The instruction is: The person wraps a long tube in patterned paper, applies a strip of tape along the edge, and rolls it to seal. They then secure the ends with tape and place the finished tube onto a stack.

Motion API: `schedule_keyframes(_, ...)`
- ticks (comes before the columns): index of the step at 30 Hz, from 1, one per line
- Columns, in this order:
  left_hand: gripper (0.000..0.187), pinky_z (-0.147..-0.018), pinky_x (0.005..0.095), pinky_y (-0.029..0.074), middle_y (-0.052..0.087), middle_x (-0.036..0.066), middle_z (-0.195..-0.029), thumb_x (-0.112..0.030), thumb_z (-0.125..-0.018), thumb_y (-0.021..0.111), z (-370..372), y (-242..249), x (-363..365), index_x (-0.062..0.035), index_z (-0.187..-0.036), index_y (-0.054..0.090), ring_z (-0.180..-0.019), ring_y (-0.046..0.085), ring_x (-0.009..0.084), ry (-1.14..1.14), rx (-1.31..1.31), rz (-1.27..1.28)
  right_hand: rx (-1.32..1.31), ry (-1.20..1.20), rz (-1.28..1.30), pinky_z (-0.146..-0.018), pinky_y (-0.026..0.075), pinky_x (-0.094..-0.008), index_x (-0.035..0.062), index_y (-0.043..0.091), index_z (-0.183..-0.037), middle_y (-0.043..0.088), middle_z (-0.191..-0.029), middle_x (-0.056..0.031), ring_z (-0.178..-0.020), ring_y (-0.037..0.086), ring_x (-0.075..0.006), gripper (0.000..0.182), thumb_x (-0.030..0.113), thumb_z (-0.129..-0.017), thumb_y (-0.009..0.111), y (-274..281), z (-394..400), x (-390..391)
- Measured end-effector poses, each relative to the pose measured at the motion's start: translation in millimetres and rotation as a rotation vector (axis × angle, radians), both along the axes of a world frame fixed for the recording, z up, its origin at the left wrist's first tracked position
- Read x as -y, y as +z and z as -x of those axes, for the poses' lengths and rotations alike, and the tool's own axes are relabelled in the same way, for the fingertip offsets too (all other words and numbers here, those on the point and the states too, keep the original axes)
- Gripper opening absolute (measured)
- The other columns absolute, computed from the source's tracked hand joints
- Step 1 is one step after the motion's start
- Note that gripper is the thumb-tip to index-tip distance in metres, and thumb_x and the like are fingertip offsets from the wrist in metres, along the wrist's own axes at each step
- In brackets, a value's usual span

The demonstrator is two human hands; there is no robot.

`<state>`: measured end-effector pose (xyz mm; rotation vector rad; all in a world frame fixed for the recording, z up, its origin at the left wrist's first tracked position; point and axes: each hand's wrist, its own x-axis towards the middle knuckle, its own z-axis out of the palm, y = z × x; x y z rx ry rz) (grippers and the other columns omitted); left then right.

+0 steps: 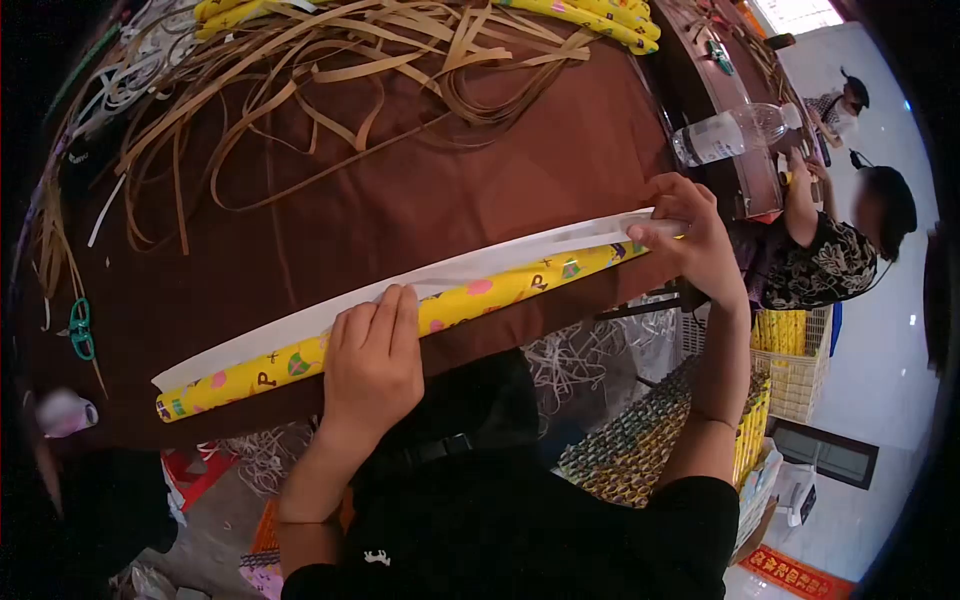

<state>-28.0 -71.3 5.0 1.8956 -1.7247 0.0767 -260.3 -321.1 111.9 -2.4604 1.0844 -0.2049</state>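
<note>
A long roll of yellow patterned wrapping paper [470, 297] lies slantwise along the near edge of the brown-covered table. Its white underside [430, 275] shows as a loose strip along the far side. My left hand [375, 365] rests over the middle of the roll, its fingers together and bent across the paper. At the right end, my right hand [695, 240] grips the paper between thumb and fingers. A pale, rod-like piece shows inside the paper there, partly hidden by the fingers.
Brown flat strips [370, 70] tangle over the far side of the table [560, 170]. Green-handled scissors [82, 330] lie at left, above a pinkish can [68, 413]. A plastic bottle [735, 135] lies at right. Another person [835, 250] sits beyond, near a basket [795, 380].
</note>
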Motion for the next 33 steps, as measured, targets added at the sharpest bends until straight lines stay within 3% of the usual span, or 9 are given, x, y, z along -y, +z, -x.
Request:
schedule_keyframes(3, 0.034, -0.077, 0.0378, 0.047, 0.063, 0.017, -0.107, -0.003, -0.078, 0.058, 1, 0, -1, 0.0076, -0.111, 0.06, -0.083, 0.057, 0.0273, 0.004, 0.014, -0.01, 0.013, 0.016, 0.208, -0.093, 0.031, -0.0384, 0.0059, 0.058, -0.092, 0.052, -0.077, -0.0042, -0.086, 0.05, -0.0243, 0.047, 0.037, -0.069, 0.084, -28, 13, 6)
schedule_keyframes(7, 0.031, -0.077, 0.038, 0.047, 0.063, 0.017, -0.108, -0.003, -0.078, 0.058, 2, 0, -1, 0.0074, -0.108, 0.06, -0.083, 0.056, 0.0274, 0.001, 0.01, -0.024, -0.038, 0.043, 0.453, -0.089, 0.033, -0.0432, 0.0076, 0.057, -0.084, 0.052, -0.076, -0.006, -0.087, 0.051, -0.0299, 0.045, 0.037, -0.065, 0.085, -42, 6, 3)
schedule_keyframes(12, 0.031, -0.077, 0.0381, 0.047, 0.063, 0.018, -0.109, -0.002, -0.079, 0.058, 3, 1, 0, 0.0078, -0.108, 0.059, -0.083, 0.055, 0.0275, -0.003, 0.038, -0.011, -0.037, 0.018, 0.523, -0.088, 0.034, -0.0446, 0.009, 0.058, -0.085, 0.055, -0.074, -0.0063, -0.086, 0.052, -0.0297, 0.044, 0.038, -0.065, 0.083, -49, -1, 0)
schedule_keyframes(15, 0.03, -0.076, 0.0383, 0.046, 0.064, 0.018, -0.11, -0.002, -0.079, 0.057, 3, 1, -1, 0.008, -0.108, 0.059, -0.082, 0.054, 0.0278, 0.001, 0.047, -0.024, -0.051, 0.094, 0.65, -0.088, 0.034, -0.0448, 0.0078, 0.056, -0.094, 0.059, -0.063, -0.0047, -0.082, 0.055, -0.0268, 0.049, 0.04, -0.067, 0.081, -54, -2, 3)
schedule_keyframes(18, 0.029, -0.079, 0.0406, 0.045, 0.062, 0.022, -0.114, 0.003, -0.086, 0.051, 3, -1, -2, 0.0105, -0.113, 0.056, -0.083, 0.053, 0.0322, -0.017, 0.018, -0.041, -0.036, 0.126, 0.67, -0.089, 0.034, -0.0447, 0.0062, 0.055, -0.094, 0.059, -0.062, -0.0045, -0.081, 0.055, -0.0262, 0.05, 0.039, -0.067, 0.081, -54, -5, 0)
schedule_keyframes(20, 0.029, -0.076, 0.0383, 0.046, 0.064, 0.018, -0.111, -0.001, -0.08, 0.055, 3, 0, 0, 0.008, -0.108, 0.059, -0.08, 0.053, 0.0282, 0.003, 0.064, -0.014, -0.085, 0.115, 0.655, -0.088, 0.034, -0.0445, 0.0068, 0.053, -0.093, 0.06, -0.061, -0.004, -0.081, 0.055, -0.0254, 0.049, 0.039, -0.068, 0.08, -54, -7, -1)
schedule_keyframes(33, 0.032, -0.077, 0.04, 0.046, 0.062, 0.017, -0.11, -0.005, -0.078, 0.057, 3, 2, 3, 0.0075, -0.107, 0.059, -0.084, 0.055, 0.0297, 0.0, 0.081, -0.035, -0.194, 0.13, 0.647, -0.093, 0.03, -0.0465, 0.0062, 0.054, -0.097, 0.063, -0.065, -0.0037, -0.091, 0.055, -0.0234, 0.046, 0.037, -0.072, 0.076, -61, -16, -3)
